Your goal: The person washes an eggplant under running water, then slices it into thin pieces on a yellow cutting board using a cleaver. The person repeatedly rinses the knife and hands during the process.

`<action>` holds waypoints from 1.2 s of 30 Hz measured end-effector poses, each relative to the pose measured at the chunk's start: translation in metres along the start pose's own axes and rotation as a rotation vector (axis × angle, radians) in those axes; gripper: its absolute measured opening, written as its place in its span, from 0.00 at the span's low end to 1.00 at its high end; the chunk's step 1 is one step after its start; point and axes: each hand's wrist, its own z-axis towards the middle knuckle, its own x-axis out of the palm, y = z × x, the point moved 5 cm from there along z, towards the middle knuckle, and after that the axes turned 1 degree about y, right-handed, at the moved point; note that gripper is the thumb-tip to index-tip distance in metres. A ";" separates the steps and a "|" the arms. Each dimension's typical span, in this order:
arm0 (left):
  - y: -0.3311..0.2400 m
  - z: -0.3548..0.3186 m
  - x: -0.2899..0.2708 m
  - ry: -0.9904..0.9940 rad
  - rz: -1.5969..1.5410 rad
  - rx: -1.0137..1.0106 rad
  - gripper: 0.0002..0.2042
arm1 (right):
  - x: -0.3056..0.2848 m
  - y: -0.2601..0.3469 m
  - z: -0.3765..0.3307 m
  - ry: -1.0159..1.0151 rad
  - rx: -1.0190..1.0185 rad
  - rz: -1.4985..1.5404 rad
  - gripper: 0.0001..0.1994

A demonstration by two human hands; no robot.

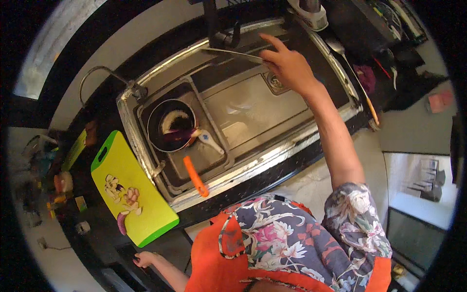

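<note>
Our right hand is over the far side of the wide stainless-steel sink, its fingers closed around the near end of a long, thin, straight metal knife — the index finger stretched out, the blade pointing left. Our left hand hangs low, just beside the near end of the lime-green plastic cutting board; its fingers look curled, but we cannot tell whether they grip anything. Pale chopped pieces lie on the board, with a purple chunk at its left edge. In the sink's left basin sits a round dark pan — an orange handle points toward us. The board rests on the black desk.
</note>
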 end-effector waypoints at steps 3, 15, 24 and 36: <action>-0.021 -0.023 -0.012 0.157 -0.331 0.195 0.18 | 0.012 0.033 0.068 0.006 -0.221 0.008 0.08; -0.269 -0.319 -0.065 1.148 -0.836 0.642 0.16 | 0.030 0.054 0.014 -0.048 -0.217 0.258 0.09; -0.437 -0.542 -0.110 1.717 -1.101 0.901 0.05 | 0.010 0.018 -0.096 0.112 0.882 1.151 0.07; -0.481 -0.585 -0.108 1.756 -0.967 0.972 0.06 | -0.001 0.013 -0.079 -0.019 0.690 0.803 0.07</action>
